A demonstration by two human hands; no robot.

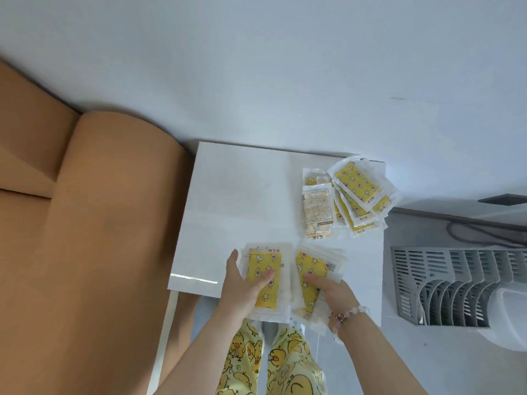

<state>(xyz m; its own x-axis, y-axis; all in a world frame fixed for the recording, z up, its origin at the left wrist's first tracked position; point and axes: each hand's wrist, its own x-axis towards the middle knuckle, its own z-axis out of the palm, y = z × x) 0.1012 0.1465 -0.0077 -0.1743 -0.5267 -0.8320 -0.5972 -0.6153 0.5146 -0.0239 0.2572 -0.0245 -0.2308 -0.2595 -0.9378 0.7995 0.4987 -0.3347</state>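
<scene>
White table (242, 195): clear packets (261, 262), yellow star print.

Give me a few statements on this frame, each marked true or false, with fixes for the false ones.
1. The left hand and the right hand each hold yellow star-patterned packets, the left packets and the right packets. True.
2. The loose pile of packets lies at the near left corner of the white table. False: it lies at the far right corner.
3. A beaded bracelet is on the right wrist. True.
4. The grey slatted rack stands left of the table. False: it stands to its right.
</scene>
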